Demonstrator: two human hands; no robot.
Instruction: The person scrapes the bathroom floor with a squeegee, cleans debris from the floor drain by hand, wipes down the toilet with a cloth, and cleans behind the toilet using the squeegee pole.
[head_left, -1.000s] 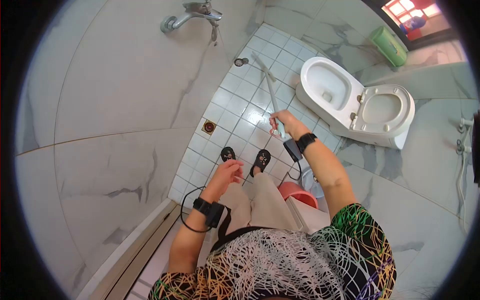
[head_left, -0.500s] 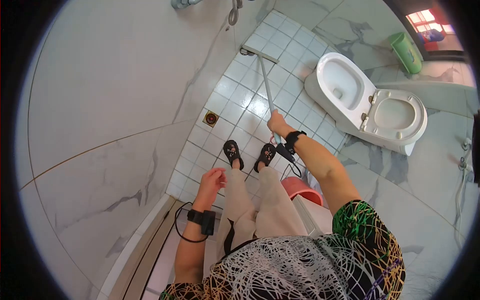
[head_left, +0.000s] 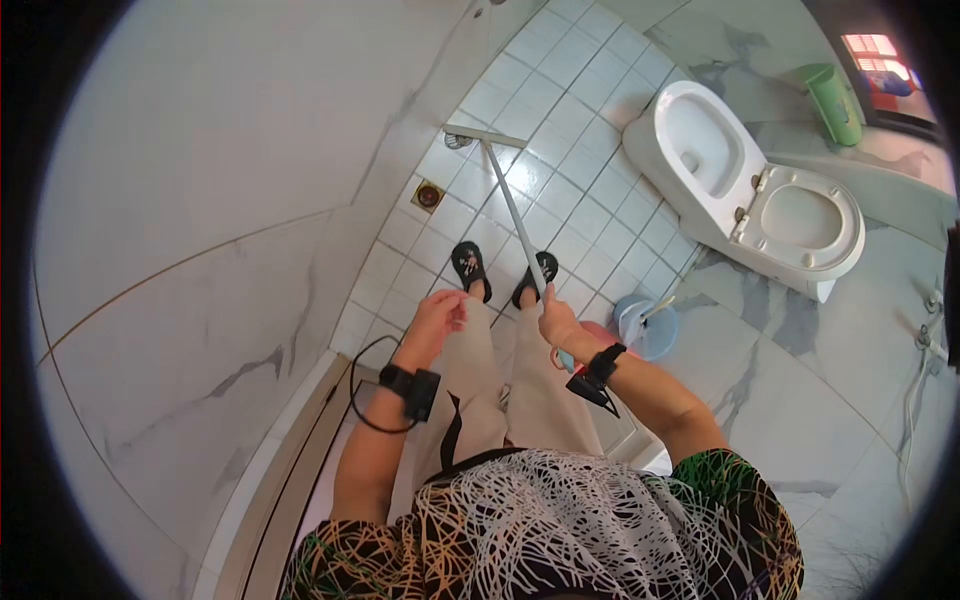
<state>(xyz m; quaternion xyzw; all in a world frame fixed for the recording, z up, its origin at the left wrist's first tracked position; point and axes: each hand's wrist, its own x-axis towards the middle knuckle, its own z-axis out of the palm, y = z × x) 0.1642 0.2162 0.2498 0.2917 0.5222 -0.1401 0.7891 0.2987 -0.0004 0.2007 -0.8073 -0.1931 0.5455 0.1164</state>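
Note:
My right hand [head_left: 560, 321] is wrapped round the pole [head_left: 514, 215] of a floor squeegee. The squeegee's flat head [head_left: 498, 138] lies on the white tiled floor [head_left: 580, 150], its left end over a round drain [head_left: 457, 141] by the wall. Near my left thigh, my left hand [head_left: 436, 322] hangs in the air with loosely curled fingers and touches no tool. Both wrists wear black straps with a small device and a cable.
A white toilet [head_left: 705, 150] with its lid up stands at the right. Beside my right leg are a blue basin [head_left: 657, 333] and a partly hidden red bucket. A square drain [head_left: 428, 195] lies left of my shoes [head_left: 468, 262]. A green bin [head_left: 833, 105] is at the upper right.
The squeegee head has swung round to the round drain and is now nearer to my feet. My right hand has drawn back toward my body with the pole. More of the blue basin shows.

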